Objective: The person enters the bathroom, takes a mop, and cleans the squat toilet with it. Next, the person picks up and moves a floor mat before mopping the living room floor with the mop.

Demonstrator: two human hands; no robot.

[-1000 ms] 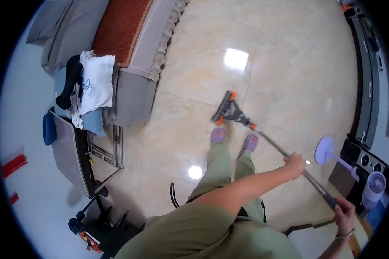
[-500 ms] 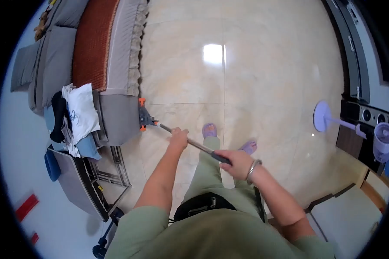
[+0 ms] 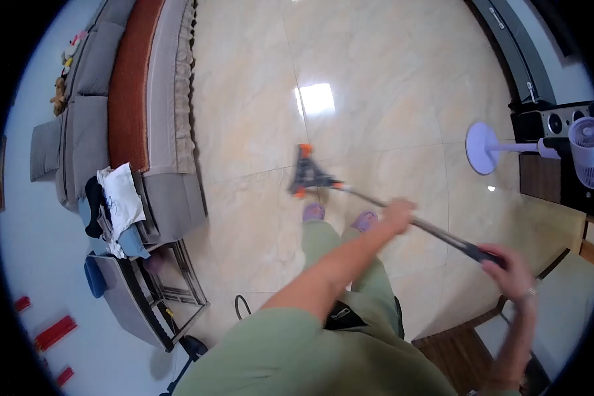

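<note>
A mop (image 3: 435,231) with a metal pole runs from the lower right to its grey and orange head (image 3: 310,174), which is on the tiled floor just ahead of my feet. My left hand (image 3: 399,216) is wrapped round the middle of the pole. At the pole's dark upper end, my right hand (image 3: 508,269) is closed on the grip, with a bracelet on that wrist. The mop head looks slightly blurred. Purple slippers (image 3: 313,212) are on my feet.
A grey sofa (image 3: 175,204) with folded clothes (image 3: 122,201) stands at the left, beside a folded table (image 3: 129,297). At the right are a purple fan (image 3: 483,148), a speaker (image 3: 556,123) and a low cabinet (image 3: 518,56). A white-topped piece of furniture (image 3: 567,310) is at the lower right.
The mop head has moved right, away from the sofa's base, since half a second ago. Both hands have swung right with the pole. The view has shifted too.
</note>
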